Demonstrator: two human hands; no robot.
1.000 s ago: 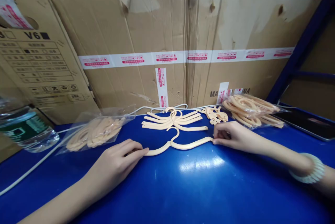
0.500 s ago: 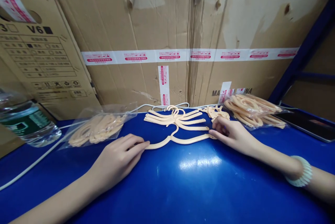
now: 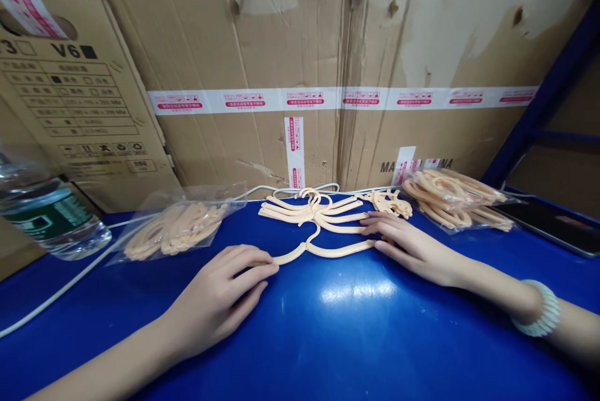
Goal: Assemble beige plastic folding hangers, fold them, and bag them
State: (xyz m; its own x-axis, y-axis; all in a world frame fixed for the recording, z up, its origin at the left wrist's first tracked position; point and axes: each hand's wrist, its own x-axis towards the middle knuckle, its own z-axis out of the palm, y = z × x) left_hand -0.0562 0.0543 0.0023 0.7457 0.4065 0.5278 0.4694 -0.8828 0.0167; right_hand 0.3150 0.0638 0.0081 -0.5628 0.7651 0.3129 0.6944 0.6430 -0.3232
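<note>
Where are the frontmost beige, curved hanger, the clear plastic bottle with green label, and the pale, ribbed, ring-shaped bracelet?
Frontmost beige, curved hanger (image 3: 330, 252): head view, on its right-hand bar.
Clear plastic bottle (image 3: 59, 210): head view, on its green label.
Pale, ribbed bracelet (image 3: 549, 310): head view, on its outer side.

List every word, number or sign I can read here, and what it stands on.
"V6", beside a dark square: left carton.
"3", preceding character unclear: left carton.
Symbol row, including recycling arrows: left carton.
"MA" and "NA", white tape between: back cardboard.
Too small or blurred: left carton's printed grid, red print on white tape, green bottle label.
</note>
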